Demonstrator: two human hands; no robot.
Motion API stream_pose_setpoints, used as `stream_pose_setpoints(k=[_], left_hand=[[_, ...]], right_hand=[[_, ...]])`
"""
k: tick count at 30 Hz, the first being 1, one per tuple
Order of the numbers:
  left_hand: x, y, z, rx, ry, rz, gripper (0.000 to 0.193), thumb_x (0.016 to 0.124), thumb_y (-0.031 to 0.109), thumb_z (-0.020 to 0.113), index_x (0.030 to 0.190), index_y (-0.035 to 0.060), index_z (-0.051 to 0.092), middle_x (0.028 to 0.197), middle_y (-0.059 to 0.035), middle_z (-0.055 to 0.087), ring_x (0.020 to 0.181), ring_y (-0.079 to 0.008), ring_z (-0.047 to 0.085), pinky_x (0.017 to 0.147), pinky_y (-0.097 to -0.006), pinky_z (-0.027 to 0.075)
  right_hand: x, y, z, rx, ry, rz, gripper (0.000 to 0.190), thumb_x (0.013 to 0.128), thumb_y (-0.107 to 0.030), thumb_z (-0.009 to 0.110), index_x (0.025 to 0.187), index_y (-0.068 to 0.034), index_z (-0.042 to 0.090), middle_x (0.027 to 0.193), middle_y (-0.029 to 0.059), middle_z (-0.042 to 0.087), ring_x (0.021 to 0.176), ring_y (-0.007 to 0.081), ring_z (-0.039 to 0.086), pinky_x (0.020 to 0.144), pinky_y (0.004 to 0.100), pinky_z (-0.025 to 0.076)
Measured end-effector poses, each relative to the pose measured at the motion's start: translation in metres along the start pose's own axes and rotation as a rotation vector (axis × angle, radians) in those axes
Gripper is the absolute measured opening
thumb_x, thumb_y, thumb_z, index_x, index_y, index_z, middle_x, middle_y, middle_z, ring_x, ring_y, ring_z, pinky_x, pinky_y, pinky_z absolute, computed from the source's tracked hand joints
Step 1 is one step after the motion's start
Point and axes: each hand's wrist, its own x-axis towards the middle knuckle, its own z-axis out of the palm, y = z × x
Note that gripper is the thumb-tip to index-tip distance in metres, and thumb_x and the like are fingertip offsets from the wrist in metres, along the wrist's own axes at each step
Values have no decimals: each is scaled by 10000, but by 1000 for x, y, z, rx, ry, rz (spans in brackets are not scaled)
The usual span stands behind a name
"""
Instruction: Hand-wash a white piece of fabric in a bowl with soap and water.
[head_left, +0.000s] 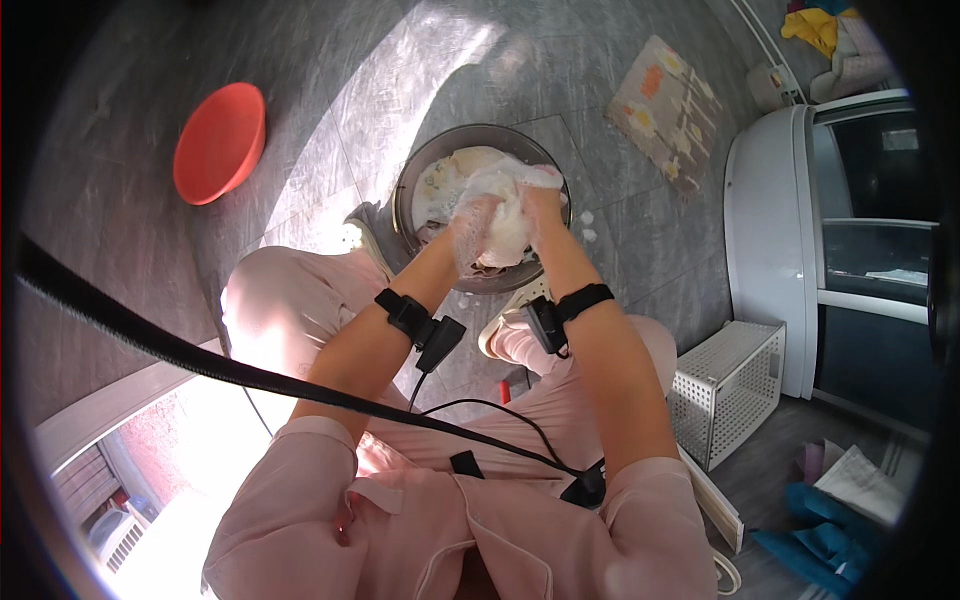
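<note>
A round metal basin (556, 161) stands on the floor between my feet, holding soapy water and wet laundry. Both my hands are over it, covered in white suds. My left hand (474, 225) grips one side of a bunched white cloth (507, 229), and my right hand (541, 201) grips the other side. Foam hides most of my fingers. More pale fabric with a small printed pattern (439, 180) lies in the basin at the left, and darker cloth shows under the bunched one. A black strap with a small device sits on each forearm.
An empty red plastic basin (217, 146) sits on the floor at upper left. A patterned mat (664, 112) lies at upper right. On the right are a white glass-doored appliance (772, 247), a perforated white basket (705, 390) and blue cloth (817, 536). A black cable crosses before me.
</note>
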Motion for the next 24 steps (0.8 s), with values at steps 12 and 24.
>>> stream_pose_setpoints(k=[12, 24], left_hand=[[1, 24, -34, -498, -348, 91, 382, 893, 314, 437, 1067, -8, 545, 1016, -134, 600, 931, -247, 576, 788, -327, 478], [-22, 16, 7, -288, -387, 257, 450, 874, 304, 528, 1200, 2, 459, 1141, -117, 545, 1033, -219, 542, 898, -339, 452]], right_hand=[[-111, -69, 14, -217, 139, -421, 412, 701, -298, 676, 1002, -35, 577, 1000, 151, 557, 925, 353, 527, 777, 452, 416], [-19, -20, -22, 63, 68, -14, 317, 694, -100, 626, 994, -7, 586, 907, 205, 603, 862, 366, 584, 773, 420, 450]])
